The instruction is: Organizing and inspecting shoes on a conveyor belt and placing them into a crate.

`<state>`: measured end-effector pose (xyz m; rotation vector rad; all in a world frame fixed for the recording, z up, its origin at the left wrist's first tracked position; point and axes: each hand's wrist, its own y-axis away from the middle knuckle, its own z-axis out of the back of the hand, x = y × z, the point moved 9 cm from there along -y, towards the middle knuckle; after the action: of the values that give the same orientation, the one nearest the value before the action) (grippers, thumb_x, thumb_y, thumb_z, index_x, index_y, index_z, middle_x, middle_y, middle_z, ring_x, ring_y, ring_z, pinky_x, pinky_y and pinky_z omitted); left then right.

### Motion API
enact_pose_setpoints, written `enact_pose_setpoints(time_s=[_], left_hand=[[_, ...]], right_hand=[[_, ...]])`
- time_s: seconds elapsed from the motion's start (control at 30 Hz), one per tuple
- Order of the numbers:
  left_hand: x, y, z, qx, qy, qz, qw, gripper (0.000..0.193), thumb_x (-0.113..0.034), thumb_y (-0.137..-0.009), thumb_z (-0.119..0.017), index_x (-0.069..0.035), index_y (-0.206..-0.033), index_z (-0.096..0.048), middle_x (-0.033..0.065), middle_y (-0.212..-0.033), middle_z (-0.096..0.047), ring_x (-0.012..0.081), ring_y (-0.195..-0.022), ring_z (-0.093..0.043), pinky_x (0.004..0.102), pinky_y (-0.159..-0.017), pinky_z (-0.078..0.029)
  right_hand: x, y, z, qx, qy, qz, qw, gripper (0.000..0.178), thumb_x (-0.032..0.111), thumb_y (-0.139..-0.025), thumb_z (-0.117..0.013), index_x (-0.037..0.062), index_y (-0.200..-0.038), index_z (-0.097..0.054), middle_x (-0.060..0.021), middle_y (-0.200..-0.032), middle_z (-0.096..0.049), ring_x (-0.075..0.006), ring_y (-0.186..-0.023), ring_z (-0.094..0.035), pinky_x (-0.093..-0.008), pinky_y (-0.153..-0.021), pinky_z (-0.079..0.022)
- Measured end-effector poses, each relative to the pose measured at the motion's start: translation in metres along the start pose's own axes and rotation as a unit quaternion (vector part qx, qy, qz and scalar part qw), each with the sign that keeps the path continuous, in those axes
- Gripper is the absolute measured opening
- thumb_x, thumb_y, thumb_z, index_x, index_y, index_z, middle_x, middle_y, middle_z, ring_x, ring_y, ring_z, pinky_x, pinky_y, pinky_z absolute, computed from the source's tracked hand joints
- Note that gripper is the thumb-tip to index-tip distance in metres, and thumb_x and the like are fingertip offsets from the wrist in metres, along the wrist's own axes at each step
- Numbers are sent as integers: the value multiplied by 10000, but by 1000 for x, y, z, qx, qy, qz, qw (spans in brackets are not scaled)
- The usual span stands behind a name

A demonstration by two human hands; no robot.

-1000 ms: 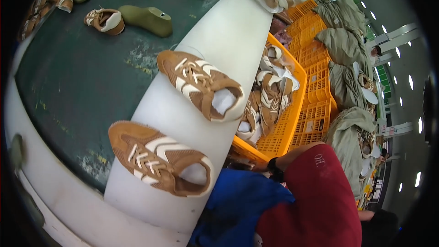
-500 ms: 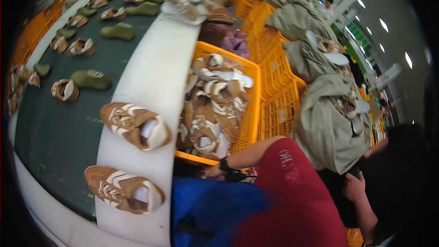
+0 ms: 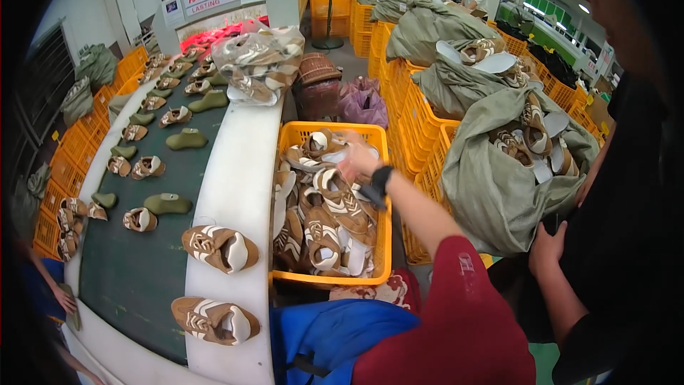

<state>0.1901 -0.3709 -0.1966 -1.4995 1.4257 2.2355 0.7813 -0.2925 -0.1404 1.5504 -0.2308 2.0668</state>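
Note:
My right hand [image 3: 356,157], blurred, reaches over a yellow plastic crate [image 3: 385,242], a dark band [image 3: 382,178] round its wrist. The crate holds several brown sneakers with white stripes, and one such sneaker [image 3: 344,199] lies just below the hand. Motion smears the fingers, so I cannot make out whether they grip anything. To the left, on the white ledge, two brown sneakers stand one behind the other, a farther one [image 3: 219,248] and a nearer one [image 3: 216,319]. My left hand is out of view.
Left of the ledge, a dark green conveyor belt [image 3: 142,264] carries sneakers and green shoe lasts [image 3: 167,204]. A clear bag of shoes [image 3: 258,57] sits farther up. Stacked orange crates [image 3: 410,114] and grey-green sacks [image 3: 477,192] line the right, near a black-clothed person [image 3: 605,242].
My right hand has moved from the crate's near edge to above the shoes inside it, and the arm is stretched farther forward. The view has shifted, showing more of the room.

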Motion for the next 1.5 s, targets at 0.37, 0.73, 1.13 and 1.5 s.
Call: enact_pose_setpoints(time_s=[0.37, 0.73, 1.13, 1.5], left_hand=[[-36, 12, 35, -67, 32, -90, 993, 361, -87, -878, -465, 3, -1227, -440, 165, -1102, -549, 241, -1011, -523, 326, -876, -401], [-15, 81, 54, -106, 38, -10, 994, 368, -73, -879, -455, 5, -1238, -429, 174, -1115, -539, 251, -1024, -512, 331, -887, -393], [-133, 30, 32, -80, 67, -20, 994, 370, -20, -880, -426, 18, -1248, -413, 143, -1117, -545, 185, -1027, -506, 278, -906, -370], [-189, -18, 18, 44, 23, -110, 993, 342, -18, -879, -419, 49, -1214, -429, 163, -1127, -544, 199, -1039, -515, 284, -910, -381]], right_hand=[[-17, 52, -196, 312, 145, 92, 934, 437, 33, -759, -567, 35, -1173, -427, -87, -773, -575, -131, -619, -556, -285, -441, -441], [-71, 26, -100, -118, 386, -46, 914, 215, 164, -738, -500, 37, -833, -644, -200, -841, -619, -352, -800, -601, -415, -731, -481], [-214, -28, 23, -321, -19, -252, 913, 383, 240, -791, -545, 77, -1121, -442, -145, -770, -603, -199, -530, -593, -305, -436, -478], [-86, -2, -30, -291, 57, -40, 954, 502, 465, -721, -626, 3, -918, -609, -159, -883, -617, -289, -847, -582, -344, -735, -446]])
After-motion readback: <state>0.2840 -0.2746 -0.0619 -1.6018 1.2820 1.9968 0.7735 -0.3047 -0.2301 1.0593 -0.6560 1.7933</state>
